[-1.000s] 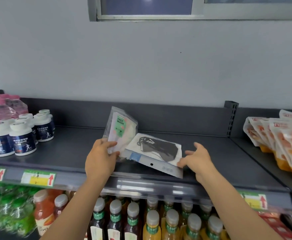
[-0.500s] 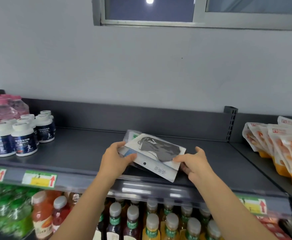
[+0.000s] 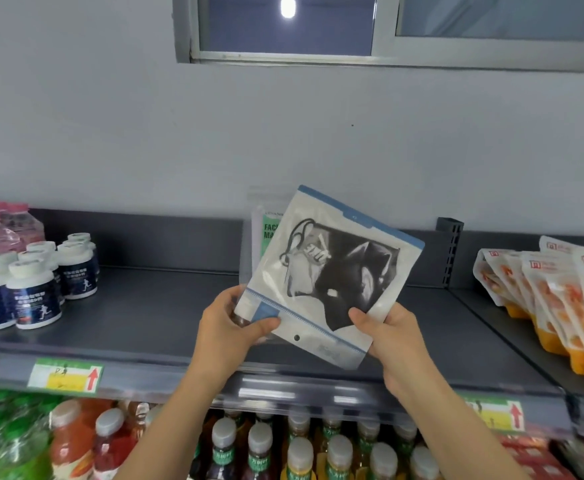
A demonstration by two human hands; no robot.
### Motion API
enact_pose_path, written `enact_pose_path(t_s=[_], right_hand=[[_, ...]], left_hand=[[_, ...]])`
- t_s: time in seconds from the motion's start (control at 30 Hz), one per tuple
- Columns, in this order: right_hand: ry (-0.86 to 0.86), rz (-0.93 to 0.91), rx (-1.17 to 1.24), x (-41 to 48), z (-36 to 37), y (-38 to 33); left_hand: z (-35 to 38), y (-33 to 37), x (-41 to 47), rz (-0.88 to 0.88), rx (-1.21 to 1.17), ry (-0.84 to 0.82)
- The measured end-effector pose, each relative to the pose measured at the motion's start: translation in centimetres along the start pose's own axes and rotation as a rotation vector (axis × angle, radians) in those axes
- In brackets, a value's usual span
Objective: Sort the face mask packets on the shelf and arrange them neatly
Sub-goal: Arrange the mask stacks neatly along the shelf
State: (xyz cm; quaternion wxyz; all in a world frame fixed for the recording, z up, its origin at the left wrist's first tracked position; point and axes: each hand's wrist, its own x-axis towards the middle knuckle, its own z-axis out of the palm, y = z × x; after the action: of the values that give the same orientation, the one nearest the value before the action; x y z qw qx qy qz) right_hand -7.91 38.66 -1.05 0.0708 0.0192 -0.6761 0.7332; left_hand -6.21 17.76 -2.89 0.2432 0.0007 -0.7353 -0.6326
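Both hands held the packets up, tilted, above the dark shelf, whose surface lay bare directly beneath and behind them. To the outside of the left hand stood a cluster of white-capped supplement bottles, well apart from it, with open shelf between. To the outside of the right hand the shelf ran clear as far as the upright divider post, beyond which a row of orange snack pouches leaned. The shelf's front lip with its price tags lay below the wrists.

The left hand was clamped on the lower left corner of the black mask packet, thumb on the front by the blue strip, fingers behind. The right hand gripped the packet's lower right edge, thumb laid over the front. A second packet, the green-labelled face mask packet, stood pressed behind the first, showing only above the left hand; which hand bore it could not be told.
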Motion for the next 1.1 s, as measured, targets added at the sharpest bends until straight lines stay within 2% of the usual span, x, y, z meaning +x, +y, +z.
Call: enact_pose_path(t_s=[0.23,0.4,0.57,0.73,0.9,1.1], right_hand=[[0.070,-0.089,0.122,-1.4,-2.4,0.3],[0.073,-0.071,0.194,-3.2,-6.4,1.1],[0.165,-0.089,0.183,-4.8,-13.2,1.6],[0.176,-0.106,0.105,-7.1,-22.2,1.8],[0.227,-0.041,-0.016,-11.3,-31.2,3.7],[0.374,0.060,-0.133,-16.9,-40.1,5.6]], left_hand=[[2.5,3.4,-2.7,0.089,-0.291,-0.046],[6.2,5.3,-5.8,0.088,-0.271,-0.131],[11.5,7.0,-8.8,0.103,-0.156,-0.278],[17.8,7.9,-12.2,-0.041,-0.110,-0.505],[25.6,7.6,-17.2,-0.317,-0.200,-0.574],[33.3,6.6,-24.1,-0.307,-0.240,-0.662]])
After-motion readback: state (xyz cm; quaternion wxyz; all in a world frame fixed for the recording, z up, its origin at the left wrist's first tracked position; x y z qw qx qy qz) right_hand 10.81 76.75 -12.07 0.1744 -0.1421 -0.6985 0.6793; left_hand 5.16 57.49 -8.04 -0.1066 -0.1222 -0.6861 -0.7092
